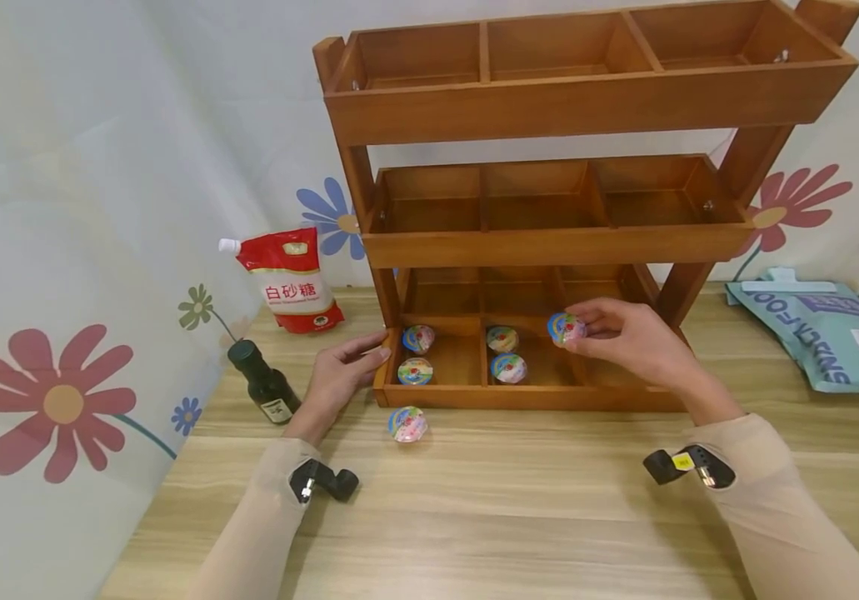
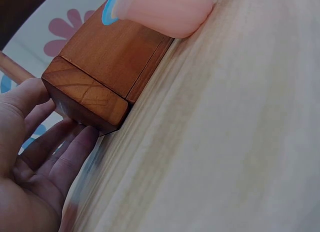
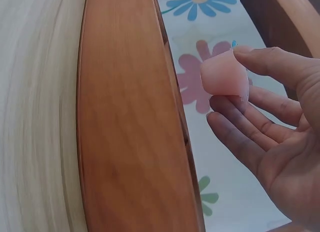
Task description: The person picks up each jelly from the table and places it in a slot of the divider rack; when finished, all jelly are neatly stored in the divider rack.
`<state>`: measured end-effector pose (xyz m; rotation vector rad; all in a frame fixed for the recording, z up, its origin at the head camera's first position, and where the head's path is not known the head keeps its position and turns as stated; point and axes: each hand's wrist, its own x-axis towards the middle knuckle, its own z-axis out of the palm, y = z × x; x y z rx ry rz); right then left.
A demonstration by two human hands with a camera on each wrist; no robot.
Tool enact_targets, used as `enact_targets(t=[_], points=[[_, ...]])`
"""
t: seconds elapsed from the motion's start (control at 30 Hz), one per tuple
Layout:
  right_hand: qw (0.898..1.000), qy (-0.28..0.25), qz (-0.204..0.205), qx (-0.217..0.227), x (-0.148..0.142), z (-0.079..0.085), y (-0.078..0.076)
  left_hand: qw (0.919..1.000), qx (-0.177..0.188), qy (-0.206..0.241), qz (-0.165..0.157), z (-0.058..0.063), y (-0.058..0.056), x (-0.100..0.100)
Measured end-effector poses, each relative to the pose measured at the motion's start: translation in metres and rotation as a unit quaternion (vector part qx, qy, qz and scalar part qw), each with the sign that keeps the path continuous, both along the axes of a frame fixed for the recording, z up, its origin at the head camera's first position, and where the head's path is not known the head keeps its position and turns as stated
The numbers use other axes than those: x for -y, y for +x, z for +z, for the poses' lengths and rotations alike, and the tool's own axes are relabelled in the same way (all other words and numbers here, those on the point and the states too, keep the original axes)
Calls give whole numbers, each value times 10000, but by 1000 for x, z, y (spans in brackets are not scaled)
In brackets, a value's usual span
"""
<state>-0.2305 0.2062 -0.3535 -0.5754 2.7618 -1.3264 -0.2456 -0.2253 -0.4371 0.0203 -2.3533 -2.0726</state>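
My right hand (image 1: 631,337) pinches a small jelly cup (image 1: 566,329) between thumb and fingertips over the bottom tray's right part. In the right wrist view this cup (image 3: 225,74) has a pink, tapered body. My left hand (image 1: 342,375) rests against the left end of the wooden rack (image 1: 534,398), its fingers loosely bent. In the left wrist view the fingertips (image 2: 90,134) touch the end piece's outer side. Two jelly cups (image 1: 416,372) sit in the bottom left compartment, two more (image 1: 508,367) in the middle one. Another jelly cup (image 1: 407,424) stands on the table before the rack.
The tiered rack's upper trays (image 1: 586,112) overhang the bottom one. A dark bottle (image 1: 267,387) and a red sugar pouch (image 1: 290,283) stand left of the rack. A teal bag (image 1: 826,333) lies to the right. A flowered curtain (image 1: 99,208) hangs behind the wooden table (image 1: 511,517).
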Motion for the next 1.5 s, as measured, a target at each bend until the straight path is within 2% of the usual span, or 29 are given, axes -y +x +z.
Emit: enact_targets(t=[0.4,0.9,1.23,1.5], points=[[9989,287,-295,-235,-17,-10,-10,10000,8,-66,-44,-1,0,1],[9988,405,-262,-62,-33,-15,-15,9999,19,-163,-20,1,1,1],[9984,493,-263,102,-34,-28,-21,9999,8,-130,38,0,1,1],[9981,486,-380,56,-36,-38,-25,9998,-18,-184,32,0,1,0]])
